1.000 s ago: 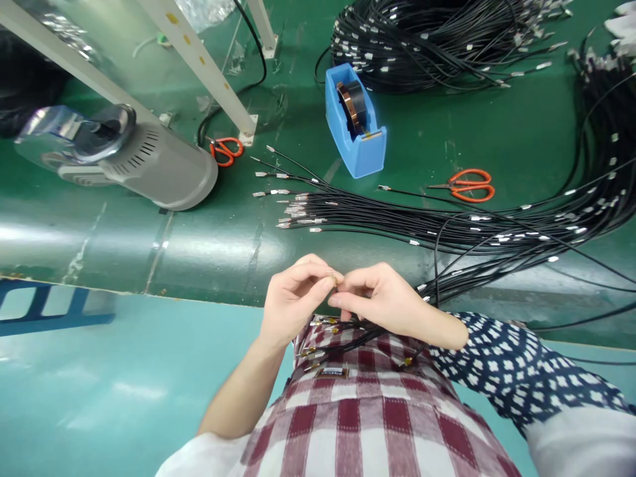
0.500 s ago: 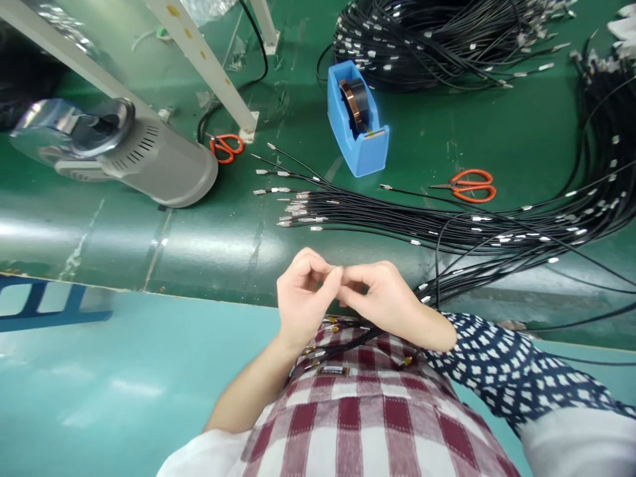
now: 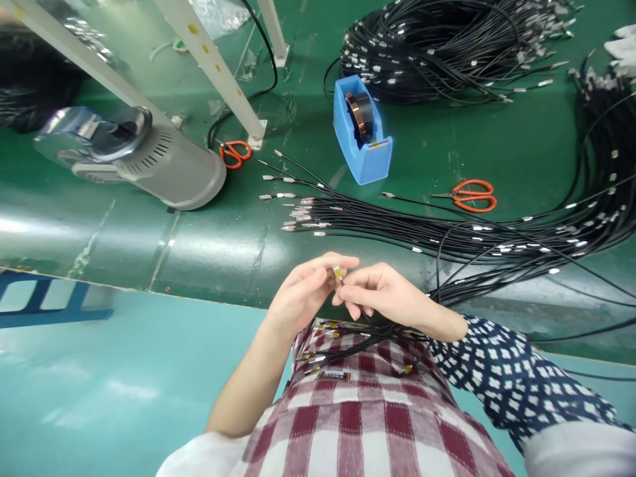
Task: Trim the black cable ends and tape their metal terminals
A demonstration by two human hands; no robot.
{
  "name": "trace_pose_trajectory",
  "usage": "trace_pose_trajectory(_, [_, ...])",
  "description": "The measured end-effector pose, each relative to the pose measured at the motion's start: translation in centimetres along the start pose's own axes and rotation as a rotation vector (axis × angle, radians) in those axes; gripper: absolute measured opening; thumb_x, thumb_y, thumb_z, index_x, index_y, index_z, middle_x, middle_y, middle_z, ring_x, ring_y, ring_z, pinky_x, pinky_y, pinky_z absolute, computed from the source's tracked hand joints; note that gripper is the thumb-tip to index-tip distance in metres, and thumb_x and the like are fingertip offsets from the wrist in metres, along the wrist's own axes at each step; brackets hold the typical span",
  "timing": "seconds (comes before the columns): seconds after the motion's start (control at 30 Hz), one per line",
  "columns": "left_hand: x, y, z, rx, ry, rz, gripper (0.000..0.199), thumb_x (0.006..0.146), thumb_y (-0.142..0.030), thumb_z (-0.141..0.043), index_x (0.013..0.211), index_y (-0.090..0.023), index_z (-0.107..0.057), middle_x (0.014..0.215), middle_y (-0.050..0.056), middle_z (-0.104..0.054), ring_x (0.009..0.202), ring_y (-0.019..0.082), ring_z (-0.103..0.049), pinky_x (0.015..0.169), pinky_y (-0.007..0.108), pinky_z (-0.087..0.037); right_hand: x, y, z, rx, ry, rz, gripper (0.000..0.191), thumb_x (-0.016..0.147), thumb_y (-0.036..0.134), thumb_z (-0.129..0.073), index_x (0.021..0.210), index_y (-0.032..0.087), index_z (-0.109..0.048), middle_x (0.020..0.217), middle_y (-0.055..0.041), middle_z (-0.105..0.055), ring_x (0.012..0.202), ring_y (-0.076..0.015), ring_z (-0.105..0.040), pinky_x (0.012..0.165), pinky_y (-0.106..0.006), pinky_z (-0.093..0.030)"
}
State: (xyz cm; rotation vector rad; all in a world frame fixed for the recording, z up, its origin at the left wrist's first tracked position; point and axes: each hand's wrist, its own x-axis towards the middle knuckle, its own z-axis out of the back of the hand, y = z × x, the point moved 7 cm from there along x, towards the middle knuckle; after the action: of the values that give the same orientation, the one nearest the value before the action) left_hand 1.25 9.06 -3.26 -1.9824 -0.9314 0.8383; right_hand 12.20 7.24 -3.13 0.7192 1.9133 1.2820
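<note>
Between my two hands is the end of a black cable (image 3: 338, 272), with a small connector and a bit of yellow tape on it. My right hand (image 3: 390, 296) pinches the cable just behind that end. The fingers of my left hand (image 3: 302, 291) curl around the tip, the index finger stretched out beyond it; their exact contact is partly hidden. More cables (image 3: 365, 341) with yellow-taped ends lie across my lap on the checked apron (image 3: 368, 391). Past my hands, a bundle of black cables (image 3: 397, 222) with white labels runs along the bench.
A blue tape dispenser (image 3: 362, 142) stands behind the bundle. Orange-handled scissors (image 3: 472, 196) lie at its right, and another pair of scissors (image 3: 235, 154) beside a grey machine (image 3: 171, 169). A coiled cable heap (image 3: 422, 59) sits at the back; white posts (image 3: 218, 69) rise at the left.
My hands have come slightly apart and my left fingers have loosened, so the yellow-taped cable end now shows between them. The whole view has shifted slightly.
</note>
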Motion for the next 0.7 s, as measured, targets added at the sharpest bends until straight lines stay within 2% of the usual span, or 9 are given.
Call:
trace_pose_trajectory(0.1, [0.4, 0.2, -0.9, -0.036, 0.069, 0.022, 0.031, 0.083, -0.047, -0.074, 0.096, -0.02, -0.081, 0.091, 0.005, -0.058, 0.056, 0.009, -0.051, 0.058, 0.029, -0.052, -0.1, -0.2, -0.2, 0.028, 0.012, -0.005, 0.038, 0.091, 0.049, -0.064, 0.088, 0.013, -0.075, 0.061, 0.0019, -0.063, 0.05, -0.0062, -0.045, 0.049, -0.02, -0.036])
trace_pose_trajectory(0.17, [0.6, 0.1, -1.0, -0.014, 0.062, -0.003, 0.027, 0.083, -0.045, -0.075, 0.087, -0.019, -0.081, 0.087, 0.004, -0.057, 0.053, 0.008, -0.051, 0.054, 0.028, -0.051, -0.3, -0.4, -0.1, 0.021, -0.015, -0.013, 0.039, 0.088, 0.05, -0.066, 0.085, 0.013, -0.075, 0.061, 0.0013, -0.063, 0.05, -0.0065, -0.045, 0.049, -0.021, -0.035])
trace_pose_trajectory(0.23, [0.6, -0.1, -0.6, 0.062, -0.003, -0.064, 0.027, 0.084, -0.044, -0.074, 0.083, -0.018, -0.081, 0.085, 0.005, -0.059, 0.057, 0.01, -0.055, 0.055, 0.027, -0.05, -0.3, -0.4, 0.2, -0.012, -0.078, -0.017, 0.039, 0.087, 0.05, -0.069, 0.075, 0.013, -0.072, 0.06, 0.0006, -0.064, 0.05, -0.0063, -0.044, 0.049, -0.022, -0.034])
trace_pose_trajectory(0.33, [0.3, -0.5, 0.3, 0.241, -0.15, -0.174, 0.023, 0.087, -0.04, -0.073, 0.081, -0.02, -0.082, 0.083, 0.007, -0.067, 0.071, 0.015, -0.061, 0.064, 0.027, -0.052, -0.2, -0.2, 0.5, -0.065, -0.176, 0.001, 0.041, 0.084, 0.05, -0.071, 0.064, 0.014, -0.068, 0.059, -0.0003, -0.065, 0.05, -0.0063, -0.044, 0.05, -0.022, -0.034])
trace_pose_trajectory(0.43, [-0.2, -1.1, 1.0, 0.39, -0.268, -0.265, 0.019, 0.085, -0.035, -0.075, 0.074, -0.021, -0.081, 0.08, 0.007, -0.072, 0.076, 0.017, -0.064, 0.071, 0.029, -0.053, 0.1, 0.1, 0.3, -0.088, -0.19, 0.014, 0.04, 0.082, 0.051, -0.073, 0.065, 0.015, -0.067, 0.061, -0.0001, -0.066, 0.051, -0.0071, -0.046, 0.049, -0.022, -0.036])
trace_pose_trajectory(0.5, [-0.7, -2.0, 1.3, 0.435, -0.333, -0.31, 0.017, 0.082, -0.033, -0.078, 0.072, -0.02, -0.08, 0.079, 0.006, -0.073, 0.069, 0.016, -0.063, 0.066, 0.028, -0.053, 0.2, 0.6, 0.5, -0.124, -0.156, 0.028, 0.035, 0.085, 0.049, -0.071, 0.077, 0.016, -0.072, 0.069, -0.0012, -0.07, 0.054, -0.0086, -0.051, 0.052, -0.022, -0.041])
trace_pose_trajectory(0.6, [-2.0, -4.5, 2.5, 0.367, -0.487, -0.411, 0.013, 0.081, -0.034, -0.079, 0.079, -0.021, -0.08, 0.078, 0.003, -0.074, 0.051, 0.01, -0.057, 0.049, 0.026, -0.046, -0.6, 2.0, 3.4, -0.285, -0.233, 0.094, 0.034, 0.091, 0.045, -0.064, 0.111, 0.019, -0.073, 0.094, -0.0045, -0.075, 0.066, -0.0112, -0.061, 0.062, -0.024, -0.049])
trace_pose_trajectory(0.63, [-2.6, -5.5, 3.0, 0.325, -0.538, -0.463, 0.012, 0.08, -0.033, -0.081, 0.081, -0.021, -0.08, 0.071, 0.002, -0.072, 0.049, 0.011, -0.056, 0.046, 0.026, -0.045, -1.3, 2.6, 5.1, -0.354, -0.306, 0.117, 0.034, 0.093, 0.043, -0.061, 0.115, 0.02, -0.072, 0.101, -0.0054, -0.075, 0.069, -0.0118, -0.063, 0.066, -0.025, -0.051])
trace_pose_trajectory(0.7, [-3.8, -7.3, 3.9, 0.283, -0.634, -0.58, 0.011, 0.077, -0.029, -0.082, 0.081, -0.019, -0.08, 0.057, 0.0, -0.064, 0.048, 0.012, -0.055, 0.043, 0.027, -0.041, -3.2, 3.5, 8.9, -0.462, -0.456, 0.137, 0.032, 0.094, 0.041, -0.059, 0.11, 0.019, -0.074, 0.103, -0.0067, -0.076, 0.073, -0.013, -0.065, 0.071, -0.026, -0.053])
